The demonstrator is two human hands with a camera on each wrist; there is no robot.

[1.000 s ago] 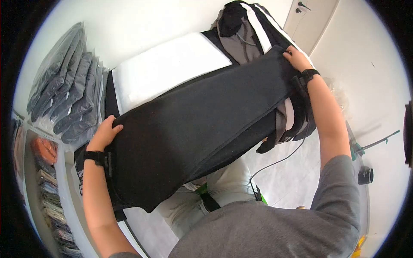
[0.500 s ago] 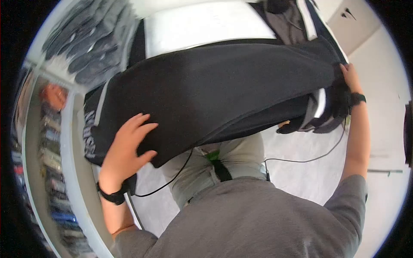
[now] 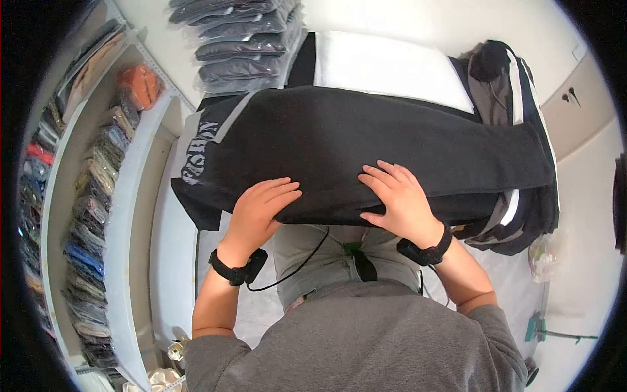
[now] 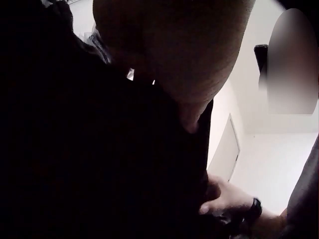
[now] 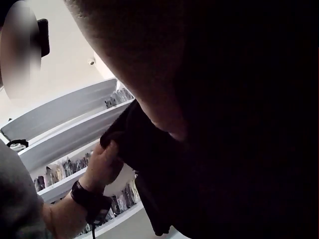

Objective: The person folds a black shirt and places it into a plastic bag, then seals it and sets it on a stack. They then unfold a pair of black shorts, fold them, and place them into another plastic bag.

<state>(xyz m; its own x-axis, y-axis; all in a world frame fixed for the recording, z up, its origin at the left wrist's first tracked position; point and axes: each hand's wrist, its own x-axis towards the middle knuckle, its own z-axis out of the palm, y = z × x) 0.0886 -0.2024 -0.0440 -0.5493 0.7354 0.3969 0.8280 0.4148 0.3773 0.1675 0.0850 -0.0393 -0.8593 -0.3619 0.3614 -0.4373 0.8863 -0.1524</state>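
Note:
A black garment (image 3: 392,137) with grey lettering (image 3: 198,153) at its left end lies spread across the surface in the head view. My left hand (image 3: 258,212) rests on its front edge, fingers straight and slightly spread. To the right, my right hand (image 3: 403,204) lies on the same edge with fingers extended and thumb apart. Dark cloth fills much of both wrist views; the left one also shows the right hand (image 4: 227,196) at the cloth, and the right one shows the left hand (image 5: 102,167) against the cloth's edge.
A white sheet or packet (image 3: 385,68) lies behind the garment. Bagged dark clothes (image 3: 241,49) are stacked at the back left. Shelves of packed clothing (image 3: 91,242) stand left. A grey, black and white garment (image 3: 493,98) lies at the right; a cable (image 3: 310,260) hangs in front.
Both hands have moved inward from the garment's ends to its front edge. The right hand has let go of the far right end. The head view has shifted, showing more shelving.

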